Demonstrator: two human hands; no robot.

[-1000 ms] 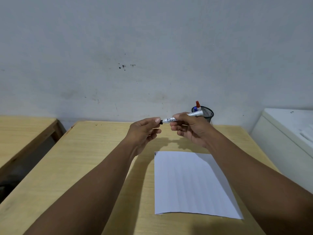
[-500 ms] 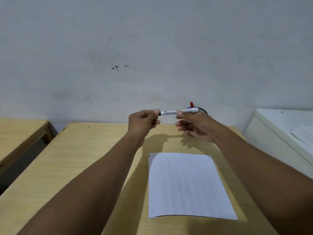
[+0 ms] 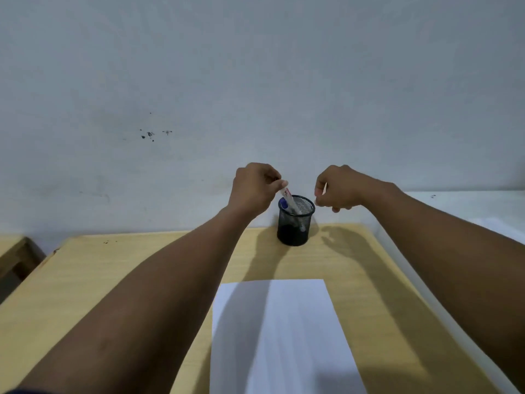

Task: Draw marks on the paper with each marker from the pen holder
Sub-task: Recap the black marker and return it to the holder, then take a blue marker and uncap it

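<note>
Head view shows the left hand (image 3: 252,189) with its fingers (image 3: 279,183) pinched on the top of a white marker (image 3: 289,199), whose lower end is inside the black mesh pen holder (image 3: 295,223) at the far edge of the bench (image 3: 113,280). A blue-capped marker (image 3: 283,204) stands in the holder beside it. The right hand (image 3: 341,189) hovers just right of the holder, fingers curled closed; whether they hold anything I cannot tell. The paper (image 3: 284,336) near the front edge looks blank where visible, so most marking seems left to do.
</note>
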